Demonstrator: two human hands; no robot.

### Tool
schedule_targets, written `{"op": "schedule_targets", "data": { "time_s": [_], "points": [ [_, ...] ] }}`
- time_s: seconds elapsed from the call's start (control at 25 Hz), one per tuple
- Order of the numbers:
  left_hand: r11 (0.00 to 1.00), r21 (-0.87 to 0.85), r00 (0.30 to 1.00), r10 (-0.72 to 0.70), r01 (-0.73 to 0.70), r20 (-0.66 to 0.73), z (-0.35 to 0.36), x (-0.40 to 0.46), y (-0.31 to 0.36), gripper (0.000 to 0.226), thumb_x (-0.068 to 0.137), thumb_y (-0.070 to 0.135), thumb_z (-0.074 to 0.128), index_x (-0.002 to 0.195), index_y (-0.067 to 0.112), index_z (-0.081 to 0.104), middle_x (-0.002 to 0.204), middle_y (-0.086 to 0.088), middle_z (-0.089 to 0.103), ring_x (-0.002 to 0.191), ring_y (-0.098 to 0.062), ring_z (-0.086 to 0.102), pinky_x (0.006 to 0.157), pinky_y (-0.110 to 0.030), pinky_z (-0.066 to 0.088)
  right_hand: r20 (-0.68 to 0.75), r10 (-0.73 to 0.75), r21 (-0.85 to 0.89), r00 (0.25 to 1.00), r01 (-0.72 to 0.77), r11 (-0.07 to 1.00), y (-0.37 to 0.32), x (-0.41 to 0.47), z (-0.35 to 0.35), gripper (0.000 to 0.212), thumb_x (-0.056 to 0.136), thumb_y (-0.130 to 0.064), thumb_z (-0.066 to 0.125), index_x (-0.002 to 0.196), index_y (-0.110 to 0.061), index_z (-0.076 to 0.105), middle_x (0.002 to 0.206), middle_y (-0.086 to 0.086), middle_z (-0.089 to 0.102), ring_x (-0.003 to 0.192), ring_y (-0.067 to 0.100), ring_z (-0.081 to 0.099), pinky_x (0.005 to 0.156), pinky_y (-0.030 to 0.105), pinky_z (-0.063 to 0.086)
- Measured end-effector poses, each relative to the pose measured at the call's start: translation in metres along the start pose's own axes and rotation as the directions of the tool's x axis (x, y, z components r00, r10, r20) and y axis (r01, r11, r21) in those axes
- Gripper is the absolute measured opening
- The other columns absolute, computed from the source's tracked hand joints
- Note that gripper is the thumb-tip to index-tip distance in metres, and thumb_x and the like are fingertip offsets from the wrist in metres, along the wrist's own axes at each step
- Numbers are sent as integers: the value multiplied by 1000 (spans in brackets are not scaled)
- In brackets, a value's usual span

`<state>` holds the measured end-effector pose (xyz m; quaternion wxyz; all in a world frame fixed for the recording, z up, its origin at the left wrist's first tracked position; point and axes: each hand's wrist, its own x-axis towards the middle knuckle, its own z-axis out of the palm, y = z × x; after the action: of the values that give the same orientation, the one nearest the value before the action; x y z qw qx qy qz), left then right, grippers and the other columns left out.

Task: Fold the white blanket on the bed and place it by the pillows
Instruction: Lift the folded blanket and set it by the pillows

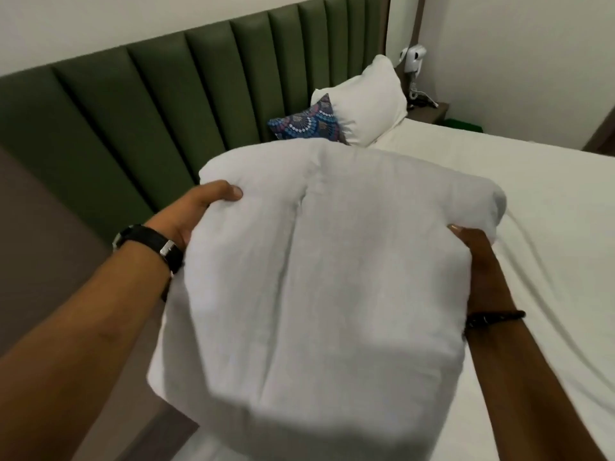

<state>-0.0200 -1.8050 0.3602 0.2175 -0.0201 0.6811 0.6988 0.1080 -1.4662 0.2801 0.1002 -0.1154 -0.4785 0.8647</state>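
The white blanket (332, 267) is folded into a thick bundle and fills the middle of the view, held up over the bed (532, 211). My left hand (196, 211) grips its left edge, thumb on top. My right hand (476, 257) clasps its right edge, fingers mostly hidden under the fabric. Beyond the bundle, a white pillow (369, 104) leans against the headboard, with a blue patterned cushion (309, 123) in front of it. The bundle hides the mattress below it.
A green padded headboard (149, 104) runs along the back left. A small bedside table (429, 111) with a wall-mounted white device (412, 59) stands at the far right of the pillows. Brown floor (40, 227) lies to the left of the bed.
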Motion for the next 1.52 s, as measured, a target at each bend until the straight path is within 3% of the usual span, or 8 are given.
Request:
{"op": "schedule_targets", "data": {
  "time_s": [0.56,0.68,0.84,0.92,1.08,1.28,1.4,1.52],
  "points": [
    [964,265,999,0,-14,51,-251,300,155,28,77,33,62,99,23,78,96,-8,77,81,-26,75,72,-37,57,-174,-115,50,978,125,991,104,276,233,21,68,-37,68,74,-17,63,85,9,54,85,24,52,79,36,43],
    [877,437,980,-187,200,-72,-313,407,100,36,81,33,68,110,12,69,92,-15,75,79,-31,71,74,-37,52,-320,133,60,938,-120,991,214,341,238,26,80,-31,62,99,-16,70,97,11,69,84,25,66,76,34,53],
    [560,737,887,-447,378,-116,-376,461,-70,55,84,23,75,127,-5,57,113,-20,66,101,-32,63,95,-43,50,-601,433,-216,671,-659,721,361,359,195,43,88,-35,66,121,-12,53,109,13,54,76,26,57,62,30,45],
    [473,796,857,-505,378,-107,-386,465,-132,86,76,36,82,143,2,41,141,-16,51,129,-32,49,109,-41,38,-613,396,-268,683,-652,709,399,361,186,73,82,-49,70,140,-16,42,131,8,51,108,28,60,81,35,52],
    [392,874,950,-232,289,-210,-374,478,-170,125,59,53,87,151,6,17,154,-18,31,138,-36,35,111,-43,32,-594,237,-385,769,-530,756,412,388,187,111,63,-72,71,152,-26,23,156,-2,33,140,24,36,114,45,32],
    [138,966,951,-253,217,-177,-367,498,-173,117,72,55,76,155,18,2,148,-27,34,130,-45,41,104,-46,38,-593,243,-496,768,-586,641,407,405,173,70,85,-40,70,144,-14,43,144,10,50,128,29,50,107,38,42],
    [219,961,985,-1,169,-173,-330,481,-161,84,80,42,72,148,13,34,142,-27,41,125,-48,42,102,-51,39,-630,-89,-677,771,-489,550,364,372,157,41,86,-35,70,119,-11,66,109,12,71,85,16,65,76,7,44],
    [355,883,934,290,-308,209,-236,436,-159,42,82,31,67,116,7,67,116,-20,63,105,-40,59,91,-44,49,-647,-450,-759,616,-466,454,305,314,109,38,85,-35,71,116,-13,67,105,12,71,90,22,66,86,22,44]
  ]
}}
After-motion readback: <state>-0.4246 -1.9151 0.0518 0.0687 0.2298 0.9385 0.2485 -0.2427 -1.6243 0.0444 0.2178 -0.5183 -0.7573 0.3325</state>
